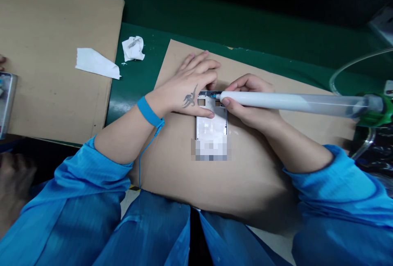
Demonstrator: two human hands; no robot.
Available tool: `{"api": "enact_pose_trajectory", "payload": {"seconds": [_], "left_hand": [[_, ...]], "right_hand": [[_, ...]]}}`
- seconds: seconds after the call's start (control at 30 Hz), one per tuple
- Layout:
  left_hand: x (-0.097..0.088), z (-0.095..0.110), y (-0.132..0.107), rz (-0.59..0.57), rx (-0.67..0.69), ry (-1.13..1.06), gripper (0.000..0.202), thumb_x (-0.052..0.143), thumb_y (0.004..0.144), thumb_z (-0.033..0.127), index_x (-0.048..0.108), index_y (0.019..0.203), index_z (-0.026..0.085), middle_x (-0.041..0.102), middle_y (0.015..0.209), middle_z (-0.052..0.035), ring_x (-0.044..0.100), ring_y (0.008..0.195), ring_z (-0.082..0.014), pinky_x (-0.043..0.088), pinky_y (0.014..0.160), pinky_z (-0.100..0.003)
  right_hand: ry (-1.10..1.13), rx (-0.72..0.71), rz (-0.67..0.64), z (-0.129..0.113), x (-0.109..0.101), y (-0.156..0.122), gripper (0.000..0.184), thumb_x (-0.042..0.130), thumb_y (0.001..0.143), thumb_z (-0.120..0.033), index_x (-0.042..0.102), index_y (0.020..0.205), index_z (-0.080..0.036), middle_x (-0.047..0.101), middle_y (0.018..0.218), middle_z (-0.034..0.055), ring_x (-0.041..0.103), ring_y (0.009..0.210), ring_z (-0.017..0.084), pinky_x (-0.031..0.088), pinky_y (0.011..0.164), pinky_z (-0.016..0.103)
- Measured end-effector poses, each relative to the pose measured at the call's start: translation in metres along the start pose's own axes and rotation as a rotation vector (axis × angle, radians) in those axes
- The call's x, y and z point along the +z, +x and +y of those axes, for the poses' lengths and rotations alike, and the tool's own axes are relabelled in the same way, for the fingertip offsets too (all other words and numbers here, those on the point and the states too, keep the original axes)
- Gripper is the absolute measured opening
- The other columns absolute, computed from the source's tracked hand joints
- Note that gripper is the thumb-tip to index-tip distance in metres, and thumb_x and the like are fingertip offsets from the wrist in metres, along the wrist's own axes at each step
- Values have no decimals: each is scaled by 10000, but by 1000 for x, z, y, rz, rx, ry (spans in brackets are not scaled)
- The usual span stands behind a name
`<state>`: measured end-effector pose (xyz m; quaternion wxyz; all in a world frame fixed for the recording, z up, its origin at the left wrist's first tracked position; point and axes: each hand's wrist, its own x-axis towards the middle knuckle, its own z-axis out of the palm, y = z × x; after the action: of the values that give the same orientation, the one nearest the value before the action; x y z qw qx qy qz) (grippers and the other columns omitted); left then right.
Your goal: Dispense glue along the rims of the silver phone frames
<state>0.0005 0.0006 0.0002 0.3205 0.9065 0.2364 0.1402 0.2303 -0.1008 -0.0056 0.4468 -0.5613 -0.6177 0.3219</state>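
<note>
A white phone frame (211, 125) lies flat on a cardboard sheet (251, 176) in front of me. My left hand (187, 88) rests on its upper left corner, fingers stretched flat, pressing it down. My right hand (250, 102) is closed around a long white glue syringe (291, 102), whose blue tip touches the frame's top edge near the left hand's fingers. A clear hose (346, 69) runs from the syringe's green rear cap. A blue wrist strap (149, 112) with a cord circles my left wrist.
A second cardboard sheet (46, 61) lies on the left of the green bench (233, 24), with a white paper scrap (96, 63) on it. A crumpled white wipe (133, 48) sits between the sheets. A metal tray (6, 102) is at the far left edge.
</note>
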Motion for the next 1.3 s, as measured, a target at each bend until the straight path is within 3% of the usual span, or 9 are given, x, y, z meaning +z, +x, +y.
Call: {"api": "enact_pose_trajectory", "payload": {"seconds": [0.37,0.57,0.83,1.13,1.3], "left_hand": [[-1,-1,0,-18,0,27,692,957,692,758,736,1131,270,547,1738,-150,247,1761,-541,121,1446,-766],[-3,0,1,-30,-7,5,750,932,679,857,751,1124,281,546,1740,-144,258,1750,-553,113,1445,-777],[-3,-1,2,-20,-4,-3,760,942,665,854,766,1143,289,556,1732,-144,263,1749,-550,118,1437,-782],[-4,1,1,-21,-12,-22,752,949,664,847,778,1148,299,557,1738,-128,255,1754,-543,121,1439,-778],[-2,-1,1,-27,-9,-2,765,946,664,853,768,1149,289,549,1740,-137,249,1752,-553,118,1438,-783]], "right_hand": [[9,19,-37,3,-5,0,459,999,792,-625,699,917,-302,780,839,43,712,694,228,604,598,383],[1,4,-7,0,-5,0,439,987,791,-631,700,861,-305,784,805,31,705,652,219,592,568,374],[10,41,16,2,-6,0,515,987,749,-707,700,849,-292,796,799,32,717,635,214,567,536,352],[35,1,23,-2,-7,1,424,1004,773,-571,691,839,-292,786,788,27,698,607,208,562,539,364],[18,39,6,4,-9,0,469,993,773,-657,697,863,-305,780,780,21,691,604,213,543,526,366]]}}
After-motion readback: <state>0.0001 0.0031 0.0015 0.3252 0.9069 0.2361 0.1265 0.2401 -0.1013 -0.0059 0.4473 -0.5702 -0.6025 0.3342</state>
